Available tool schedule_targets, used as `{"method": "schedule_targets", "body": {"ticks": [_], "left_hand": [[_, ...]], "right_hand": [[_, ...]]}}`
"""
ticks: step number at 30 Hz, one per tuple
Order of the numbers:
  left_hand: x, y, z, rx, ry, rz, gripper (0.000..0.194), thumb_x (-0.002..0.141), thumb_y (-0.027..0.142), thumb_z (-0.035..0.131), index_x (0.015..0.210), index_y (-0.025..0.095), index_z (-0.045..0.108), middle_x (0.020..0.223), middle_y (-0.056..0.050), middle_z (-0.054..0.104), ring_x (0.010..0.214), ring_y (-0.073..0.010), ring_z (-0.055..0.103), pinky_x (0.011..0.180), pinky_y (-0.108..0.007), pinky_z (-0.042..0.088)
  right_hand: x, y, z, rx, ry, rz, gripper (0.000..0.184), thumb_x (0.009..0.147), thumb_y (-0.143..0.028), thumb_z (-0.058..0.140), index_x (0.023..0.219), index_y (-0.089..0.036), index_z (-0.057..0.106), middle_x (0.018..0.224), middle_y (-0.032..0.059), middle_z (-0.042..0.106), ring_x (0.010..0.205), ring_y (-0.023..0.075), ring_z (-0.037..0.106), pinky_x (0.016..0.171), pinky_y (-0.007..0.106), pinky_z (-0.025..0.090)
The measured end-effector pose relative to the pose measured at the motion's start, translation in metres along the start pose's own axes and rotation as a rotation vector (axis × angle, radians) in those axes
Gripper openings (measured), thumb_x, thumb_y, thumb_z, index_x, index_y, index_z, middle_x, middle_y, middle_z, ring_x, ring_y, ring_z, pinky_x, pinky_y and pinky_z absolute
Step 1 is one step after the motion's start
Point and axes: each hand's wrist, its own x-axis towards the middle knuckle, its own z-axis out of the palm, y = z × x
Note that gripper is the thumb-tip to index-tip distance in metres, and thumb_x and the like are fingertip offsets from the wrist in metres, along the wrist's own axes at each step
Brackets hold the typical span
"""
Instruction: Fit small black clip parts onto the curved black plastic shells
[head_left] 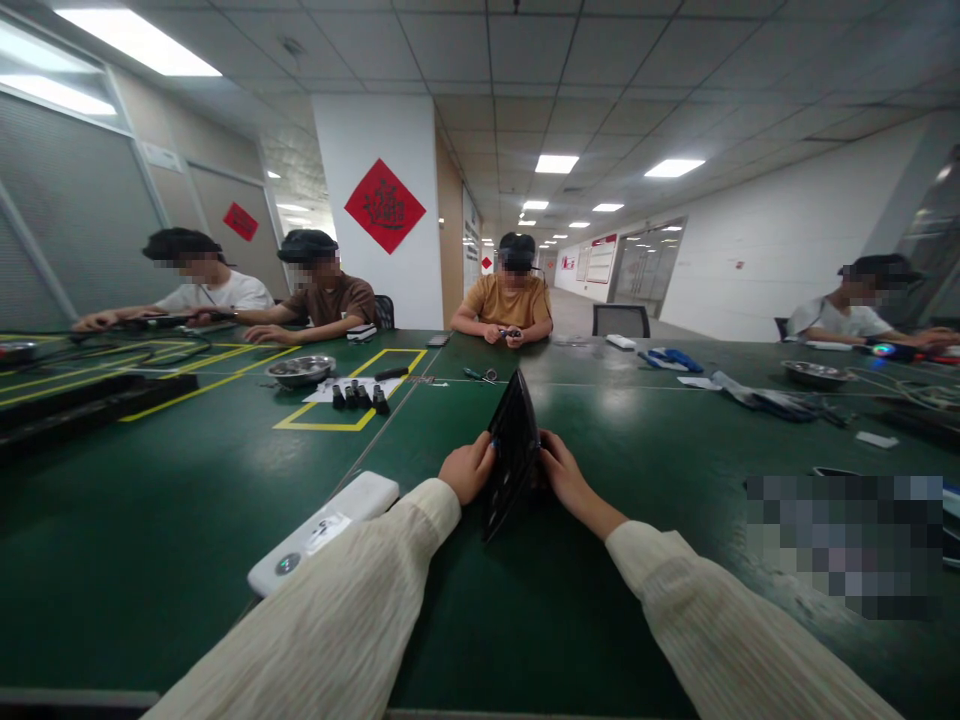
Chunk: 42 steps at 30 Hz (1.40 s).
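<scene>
A thin black panel (511,455) stands steeply on edge above the green table, right in front of me. Its left face shows several recesses, but its exact kind is unclear. My left hand (468,468) is closed on its left side, with the thumb against that face. My right hand (574,480) grips it from the other side, and its fingers are partly hidden behind the panel. By my left forearm lies a white oblong device (326,530) with a round dark button or window and a label.
Across the green table (420,640) are a metal bowl (301,371), several black cylinders (361,398), a small green-handled tool (480,376) and blue-handled tools (670,359). A second bowl (817,374) and a blurred-out object (847,545) are at right. Several people sit around the table.
</scene>
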Motion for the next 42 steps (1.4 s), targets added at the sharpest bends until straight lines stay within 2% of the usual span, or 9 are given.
{"method": "schedule_targets", "body": {"ticks": [6,12,21,32,42], "left_hand": [[-0.0008,0.0002,0.0004,-0.007,0.001,0.011,0.035,0.097,0.031,0.022,0.115,0.017,0.049,0.096,-0.012,0.070,0.091,-0.0237,0.066,0.077,-0.031,0.043],[-0.0019,0.0009,0.0013,-0.013,0.013,-0.003,0.031,0.096,0.034,0.027,0.114,0.020,0.048,0.093,-0.008,0.070,0.089,-0.0217,0.066,0.077,-0.029,0.043],[0.0007,-0.0031,0.0034,-0.039,0.031,-0.032,0.042,0.097,0.037,0.023,0.129,0.020,0.045,0.100,-0.010,0.070,0.094,-0.0232,0.066,0.078,-0.029,0.042],[-0.0009,0.0006,-0.0030,0.014,0.019,-0.009,0.035,0.096,0.034,0.025,0.118,0.022,0.049,0.094,-0.008,0.071,0.088,-0.0219,0.067,0.073,-0.028,0.042],[-0.0017,0.0023,-0.0044,-0.013,0.017,0.008,0.032,0.093,0.031,0.028,0.115,0.020,0.048,0.083,-0.005,0.069,0.080,-0.0218,0.066,0.067,-0.028,0.040]], "right_hand": [[0.0004,0.0008,0.0001,-0.002,0.015,0.000,0.039,0.086,-0.043,0.048,0.118,-0.023,0.056,0.090,0.0046,0.060,0.061,0.0152,0.057,0.042,0.023,0.046],[0.0013,0.0025,0.0002,0.009,0.007,0.003,0.039,0.086,-0.041,0.048,0.120,-0.023,0.055,0.089,0.0038,0.060,0.057,0.0144,0.057,0.041,0.024,0.047],[-0.0001,-0.0007,0.0005,0.019,0.014,0.004,0.038,0.085,-0.040,0.050,0.119,-0.022,0.056,0.086,0.0038,0.059,0.059,0.0153,0.057,0.041,0.024,0.046],[0.0004,-0.0005,0.0019,0.028,0.005,0.012,0.039,0.086,-0.039,0.048,0.121,-0.022,0.055,0.084,0.0027,0.060,0.052,0.0131,0.055,0.041,0.025,0.047],[0.0017,0.0032,-0.0001,0.035,0.012,-0.004,0.037,0.084,-0.039,0.050,0.117,-0.021,0.056,0.085,0.0030,0.059,0.055,0.0132,0.056,0.040,0.023,0.046]]}}
